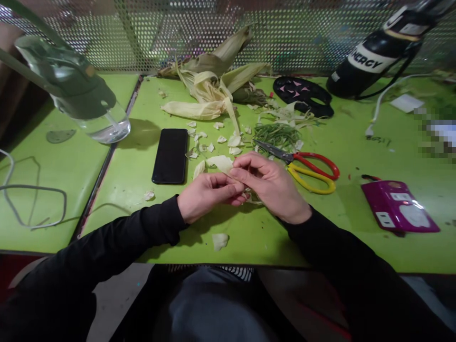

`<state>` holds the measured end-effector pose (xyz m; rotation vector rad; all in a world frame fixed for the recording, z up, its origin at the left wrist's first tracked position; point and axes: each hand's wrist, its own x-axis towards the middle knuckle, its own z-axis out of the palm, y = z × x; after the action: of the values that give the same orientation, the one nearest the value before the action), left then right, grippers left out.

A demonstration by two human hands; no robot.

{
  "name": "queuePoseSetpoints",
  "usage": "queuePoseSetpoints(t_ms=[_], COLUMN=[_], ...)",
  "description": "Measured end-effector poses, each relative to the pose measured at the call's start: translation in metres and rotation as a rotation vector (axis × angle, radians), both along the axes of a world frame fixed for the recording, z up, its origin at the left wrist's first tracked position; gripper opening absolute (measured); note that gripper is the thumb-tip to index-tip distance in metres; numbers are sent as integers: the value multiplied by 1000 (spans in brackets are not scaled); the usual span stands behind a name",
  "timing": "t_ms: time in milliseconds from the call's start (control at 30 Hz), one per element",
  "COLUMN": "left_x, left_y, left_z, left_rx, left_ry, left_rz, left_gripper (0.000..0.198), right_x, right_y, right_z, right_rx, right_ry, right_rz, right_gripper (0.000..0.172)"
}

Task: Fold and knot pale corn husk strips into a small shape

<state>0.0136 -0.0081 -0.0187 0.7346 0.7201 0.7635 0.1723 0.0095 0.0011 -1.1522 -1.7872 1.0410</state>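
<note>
My left hand (pixel 213 192) and my right hand (pixel 272 185) meet over the green table, both closed in a pinch on a strip of pale corn husk (pixel 223 164). The fingers cover much of the strip. Just beyond them lie small cut husk pieces (pixel 221 139) and a pile of thin green shreds (pixel 278 137). Scissors (pixel 313 173) with one red and one yellow handle rest by my right hand, blades pointing left. Farther back is a heap of dried corn husks (pixel 206 92). A single husk scrap (pixel 220 241) lies near the front edge.
A black phone (pixel 170 156) lies left of the husk pieces. Farther left stands a clear-bottomed water bottle (pixel 103 126). At the right are a purple box (pixel 401 206), a black bottle (pixel 370 61) and a white cable (pixel 383 97). A perforated metal screen (pixel 142 35) bounds the back.
</note>
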Motion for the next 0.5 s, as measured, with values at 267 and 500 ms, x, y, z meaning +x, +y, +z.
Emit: queuePoseSetpoints(t_ms=[267,500], left_x=[0,0], left_y=[5,10], left_z=[17,21], left_rx=[-173,-187], left_ry=[-49,35], left_rz=[192,242], left_gripper=[15,18], right_x=[15,24], right_y=[8,11], right_z=[19,24], right_rx=[80,278], right_ry=[-262,-485], right_rz=[84,145], right_gripper=[26,18])
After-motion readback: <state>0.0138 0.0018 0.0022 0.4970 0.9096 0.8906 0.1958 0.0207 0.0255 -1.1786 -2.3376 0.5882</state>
